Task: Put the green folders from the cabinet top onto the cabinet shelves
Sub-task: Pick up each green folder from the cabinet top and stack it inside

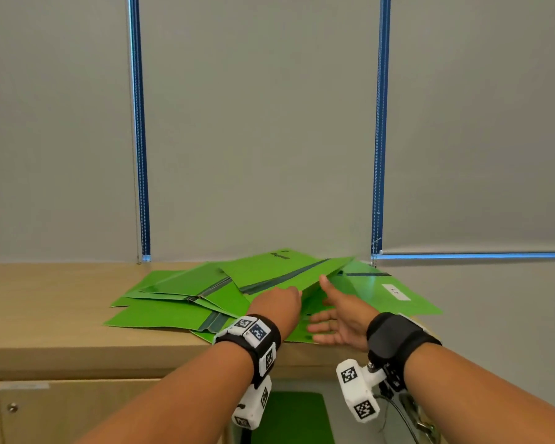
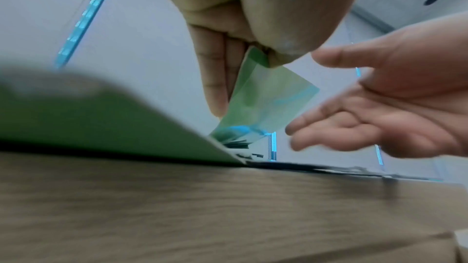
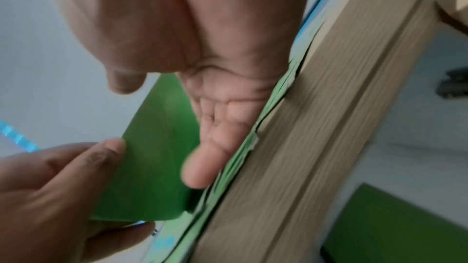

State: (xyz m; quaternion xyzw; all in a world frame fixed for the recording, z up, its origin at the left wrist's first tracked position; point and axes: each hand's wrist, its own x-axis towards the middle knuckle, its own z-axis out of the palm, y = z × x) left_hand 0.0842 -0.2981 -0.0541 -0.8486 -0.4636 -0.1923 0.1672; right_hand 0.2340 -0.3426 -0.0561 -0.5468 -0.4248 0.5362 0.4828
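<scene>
Several green folders (image 1: pixel 180 302) lie scattered in a loose pile on the wooden cabinet top (image 1: pixel 45 302). My left hand (image 1: pixel 279 304) pinches the near edge of the top folder (image 1: pixel 289 270) and holds it tilted up; in the left wrist view the thumb and fingers (image 2: pixel 215 79) clamp that green sheet (image 2: pixel 266 97). My right hand (image 1: pixel 337 315) is spread, palm up, thumb raised, its fingers reaching under the lifted folder over the lower folders. In the right wrist view the right fingers (image 3: pixel 210 159) lie beside the green sheet (image 3: pixel 152 167), not gripping it.
Grey roller blinds with blue bead chains (image 1: pixel 140 129) hang right behind the cabinet. A folder with a white label (image 1: pixel 396 291) lies at the pile's right end. Below the top's front edge (image 1: pixel 141 360) a green folder (image 1: pixel 292 418) shows in the open shelf; a closed door (image 1: pixel 61 411) is at left.
</scene>
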